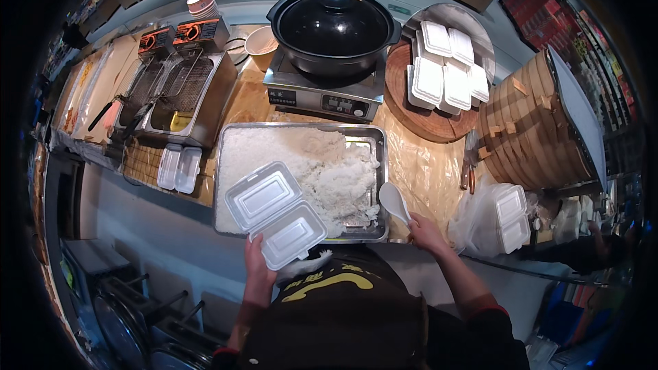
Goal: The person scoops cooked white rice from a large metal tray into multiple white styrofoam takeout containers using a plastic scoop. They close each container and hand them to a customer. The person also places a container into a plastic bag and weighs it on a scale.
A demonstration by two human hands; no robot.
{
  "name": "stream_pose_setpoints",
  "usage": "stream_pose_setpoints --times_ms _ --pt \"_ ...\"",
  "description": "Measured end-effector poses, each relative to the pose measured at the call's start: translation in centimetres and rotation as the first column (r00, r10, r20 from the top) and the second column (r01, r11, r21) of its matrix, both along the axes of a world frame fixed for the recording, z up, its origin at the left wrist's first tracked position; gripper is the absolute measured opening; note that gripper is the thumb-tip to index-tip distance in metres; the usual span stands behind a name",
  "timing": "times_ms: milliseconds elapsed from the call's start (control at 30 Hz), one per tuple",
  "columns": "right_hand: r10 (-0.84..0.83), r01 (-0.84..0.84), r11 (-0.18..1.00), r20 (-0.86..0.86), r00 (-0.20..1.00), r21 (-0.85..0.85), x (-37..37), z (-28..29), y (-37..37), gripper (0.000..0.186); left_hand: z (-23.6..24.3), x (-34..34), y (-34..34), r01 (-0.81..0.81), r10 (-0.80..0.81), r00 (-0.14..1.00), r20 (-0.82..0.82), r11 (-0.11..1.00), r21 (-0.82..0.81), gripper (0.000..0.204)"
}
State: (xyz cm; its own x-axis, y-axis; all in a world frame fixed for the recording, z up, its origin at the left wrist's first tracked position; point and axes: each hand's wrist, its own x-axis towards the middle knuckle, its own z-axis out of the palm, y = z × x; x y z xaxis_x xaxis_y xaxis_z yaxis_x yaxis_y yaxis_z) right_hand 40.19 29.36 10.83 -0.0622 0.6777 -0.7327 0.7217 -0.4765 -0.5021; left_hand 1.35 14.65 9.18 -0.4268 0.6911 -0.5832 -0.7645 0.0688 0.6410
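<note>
My left hand (pixel 258 268) grips an opened white foam takeaway box (pixel 293 234) by its near left edge. The box is tilted over the near side of a metal tray (pixel 384 177), and both of its halves look bare inside. White rice (pixel 271 145) fills most of the tray, with metal bottom showing at the right. My right hand (pixel 428 234) is closed around the handle of a white rice paddle (pixel 393 200), whose blade hangs by the tray's right rim with no rice visible on it.
Behind the tray, a lidded black pot (pixel 336 34) sits on a countertop cooker (pixel 322 94). A fryer (pixel 175 103) stands left. Several closed foam boxes (pixel 442 82) lie on a round wooden board (pixel 425 127). Bamboo steamers (pixel 531 127) and bagged boxes (pixel 510 216) are right, with knives (pixel 469 175) nearby.
</note>
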Motion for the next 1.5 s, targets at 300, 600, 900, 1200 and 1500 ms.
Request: stream_pose_setpoints --times_ms 300,600,900,1200,1500 --pt "0.304 -0.222 0.805 -0.061 0.951 0.551 -7.0 -14.7 3.0 0.033 0.1 0.4 2.0 -0.097 0.055 0.937 -0.344 0.989 -0.108 0.039" --pt "0.203 -0.088 0.959 -0.436 0.877 0.27 -8.9 -9.1 3.5 0.035 -0.7 -0.6 6.9 -0.237 0.101 0.815 -0.571 0.957 -0.169 0.04" --pt "0.39 -0.163 0.8 -0.295 0.872 0.577 -7.3 -0.7 3.3 0.033 -2.3 -1.0 10.5 0.21 -0.207 0.974 0.092 0.978 -0.014 0.048" --pt "0.469 -0.489 0.156 0.371 0.801 0.858 -10.1 4.7 3.1 0.046 -2.3 2.5 12.9 0.072 -0.258 0.841 0.476 0.925 0.374 0.063" --pt "0.542 -0.522 0.219 0.343 0.767 0.824 -9.1 9.3 3.0 0.049 -1.6 4.0 11.9 -0.125 -0.24 0.785 0.571 0.842 0.525 0.07"
